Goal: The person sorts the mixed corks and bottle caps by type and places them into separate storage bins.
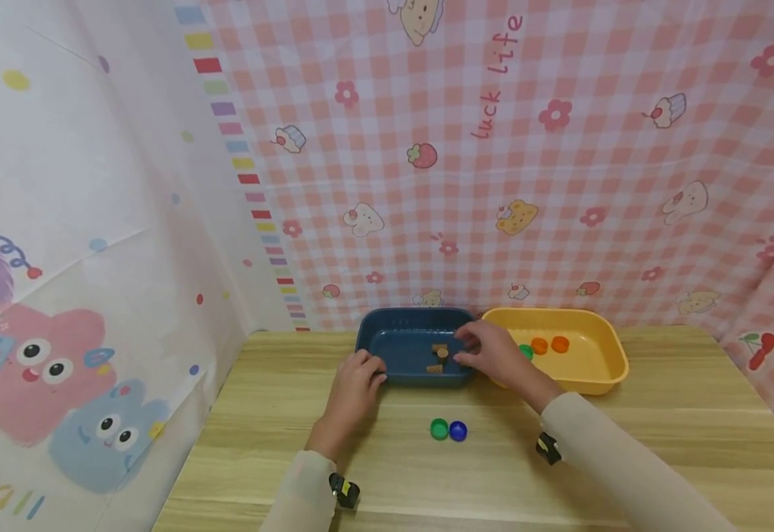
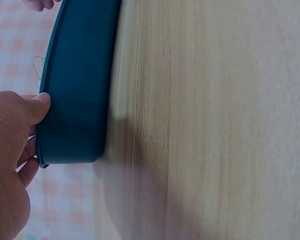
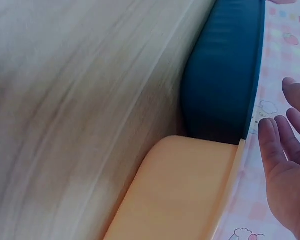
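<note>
My left hand (image 1: 355,380) pinches the near left rim of a dark blue basin (image 1: 387,373). In the left wrist view the thumb (image 2: 40,102) lies on the outer wall and the other fingers are behind the rim. Several small brown corks (image 1: 435,368) lie in the basin's right half. Over its right end hovers my right hand (image 1: 493,352), thumb and fingers apart with nothing between them. The right wrist view shows those fingers (image 3: 272,142) loosely extended above the rim.
A yellow basin (image 1: 609,369) stands against the blue one's right side, holding orange caps (image 1: 560,344) and a partly hidden green cap (image 1: 526,352). Nearer on the wooden table (image 1: 400,473) sit a green cap (image 1: 439,428) and a blue cap (image 1: 457,431). A checked cloth (image 1: 466,185) hangs behind.
</note>
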### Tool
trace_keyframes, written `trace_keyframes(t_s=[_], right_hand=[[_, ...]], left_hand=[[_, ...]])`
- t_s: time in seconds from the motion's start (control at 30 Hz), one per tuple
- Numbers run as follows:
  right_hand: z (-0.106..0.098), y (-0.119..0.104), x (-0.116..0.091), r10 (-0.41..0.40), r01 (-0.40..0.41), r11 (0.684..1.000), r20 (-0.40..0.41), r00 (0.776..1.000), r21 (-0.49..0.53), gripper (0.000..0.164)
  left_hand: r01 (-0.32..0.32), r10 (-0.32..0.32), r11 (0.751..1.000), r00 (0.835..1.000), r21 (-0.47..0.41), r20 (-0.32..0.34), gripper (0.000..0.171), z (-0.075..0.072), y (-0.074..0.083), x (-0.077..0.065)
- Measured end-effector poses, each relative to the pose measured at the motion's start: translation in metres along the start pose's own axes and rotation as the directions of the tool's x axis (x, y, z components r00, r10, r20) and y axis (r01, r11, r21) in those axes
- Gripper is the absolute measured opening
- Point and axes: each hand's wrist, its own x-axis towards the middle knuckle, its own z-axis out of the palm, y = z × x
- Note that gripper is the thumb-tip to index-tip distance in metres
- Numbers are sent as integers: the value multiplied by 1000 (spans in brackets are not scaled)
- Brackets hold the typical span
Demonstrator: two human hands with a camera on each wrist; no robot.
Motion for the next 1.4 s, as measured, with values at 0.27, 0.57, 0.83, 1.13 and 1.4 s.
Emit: trace_keyframes(t_s=[0.27,0.57,0.83,1.13,1.4], right_hand=[[3,-5,-24,-26,32,997,-83,996,71,33],[10,-12,-51,-63,75,992,-119,991,98,30],[21,-5,-69,-62,73,983,-70,996,171,32],[33,7,-85,-95,82,989,101,990,121,52],[40,10,-92,-94,68,988,186,978,138,53]], left_hand=[[23,-23,1000,999,-15,24,9,-1,1,0],[33,-33,999,999,-13,32,10,-1,0,0],[43,-42,999,998,-13,56,8,0,0,0],[48,-45,998,997,-39,62,7,-2,0,0],[41,-38,998,997,-54,65,5,-3,1,0]])
